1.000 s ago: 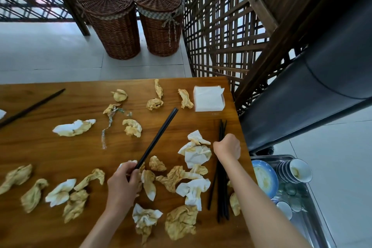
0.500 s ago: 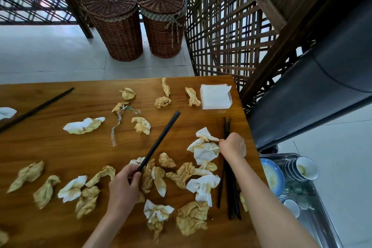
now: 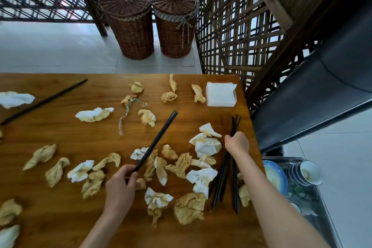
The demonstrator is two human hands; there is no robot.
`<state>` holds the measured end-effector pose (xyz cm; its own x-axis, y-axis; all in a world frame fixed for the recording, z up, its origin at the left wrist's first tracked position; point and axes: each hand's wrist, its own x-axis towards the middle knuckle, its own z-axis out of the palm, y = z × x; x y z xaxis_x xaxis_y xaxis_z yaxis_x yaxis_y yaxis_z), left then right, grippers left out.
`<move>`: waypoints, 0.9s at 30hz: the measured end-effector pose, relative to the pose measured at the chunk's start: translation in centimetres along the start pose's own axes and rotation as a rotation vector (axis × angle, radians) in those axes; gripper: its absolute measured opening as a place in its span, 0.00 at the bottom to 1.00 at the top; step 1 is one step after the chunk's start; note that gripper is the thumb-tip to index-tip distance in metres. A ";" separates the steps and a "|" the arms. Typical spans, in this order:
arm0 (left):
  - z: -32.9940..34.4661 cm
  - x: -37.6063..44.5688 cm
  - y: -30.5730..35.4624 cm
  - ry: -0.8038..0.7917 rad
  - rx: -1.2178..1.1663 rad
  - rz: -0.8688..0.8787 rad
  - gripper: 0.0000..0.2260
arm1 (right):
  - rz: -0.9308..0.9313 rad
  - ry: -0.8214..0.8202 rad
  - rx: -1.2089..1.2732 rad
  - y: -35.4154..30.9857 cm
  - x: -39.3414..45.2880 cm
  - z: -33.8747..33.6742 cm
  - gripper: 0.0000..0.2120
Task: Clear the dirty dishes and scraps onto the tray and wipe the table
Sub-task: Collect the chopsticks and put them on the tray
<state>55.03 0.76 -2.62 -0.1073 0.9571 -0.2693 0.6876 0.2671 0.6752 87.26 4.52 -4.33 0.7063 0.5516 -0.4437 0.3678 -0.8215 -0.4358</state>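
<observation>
The left hand grips the near end of a pair of black chopsticks, fingers curled round them, the sticks slanting away toward one o'clock over the wooden table. The right hand is closed in a fist round a bundle of black chopsticks near the table's three o'clock edge, their ends showing beyond the fist and fanning toward six o'clock. Between the hands lie crumpled, stained napkins, with more scattered toward nine o'clock. A stack of clean white napkins sits at one o'clock. A single chopstick lies at ten o'clock. The metal tray, at four o'clock beside the table, holds a blue bowl and stacked small cups.
</observation>
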 end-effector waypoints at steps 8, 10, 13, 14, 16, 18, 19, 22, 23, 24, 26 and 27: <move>-0.7 -2.5 0.4 0.057 -0.017 -0.037 0.05 | 0.117 -0.120 0.345 -0.5 -0.5 -1.7 0.14; -1.0 -3.0 0.4 0.082 -0.034 -0.042 0.05 | 0.079 -0.093 0.386 -0.8 -0.4 -2.4 0.11; -1.6 -3.6 0.1 0.134 -0.045 -0.043 0.04 | 0.002 -0.090 0.432 -2.0 -0.6 -3.3 0.08; -1.8 -3.7 0.0 0.150 -0.045 -0.050 0.04 | -0.018 -0.092 0.442 -2.6 -0.8 -3.5 0.07; -2.4 -3.9 -0.5 0.186 -0.042 -0.073 0.05 | -0.047 -0.105 0.460 -3.9 -1.3 -3.6 0.07; -3.2 -3.9 -1.1 0.213 -0.045 -0.097 0.05 | -0.057 -0.135 0.462 -5.3 -2.1 -3.3 0.07; -3.7 -3.8 -1.5 0.218 -0.053 -0.109 0.04 | -0.058 -0.153 0.466 -5.9 -2.6 -3.0 0.07; -5.6 -3.3 -2.8 0.227 -0.072 -0.130 0.04 | -0.071 -0.217 0.485 -7.9 -4.5 -1.5 0.08; -6.3 -3.0 -3.3 0.234 -0.061 -0.123 0.04 | -0.082 -0.240 0.486 -8.5 -5.2 -0.9 0.09; -7.0 -2.6 -3.7 0.241 -0.048 -0.113 0.04 | -0.094 -0.261 0.482 -9.1 -5.9 -0.3 0.09; -8.6 -1.7 -4.6 0.259 -0.038 -0.103 0.05 | -0.116 -0.299 0.472 -10.4 -7.4 1.0 0.09; -9.4 -1.1 -5.2 0.266 -0.040 -0.102 0.05 | -0.122 -0.310 0.466 -11.0 -8.1 1.8 0.08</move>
<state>44.83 -0.57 0.68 -0.3626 0.9196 -0.1515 0.6352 0.3628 0.6818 76.42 9.36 2.65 0.4392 0.7131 -0.5464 0.0805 -0.6370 -0.7666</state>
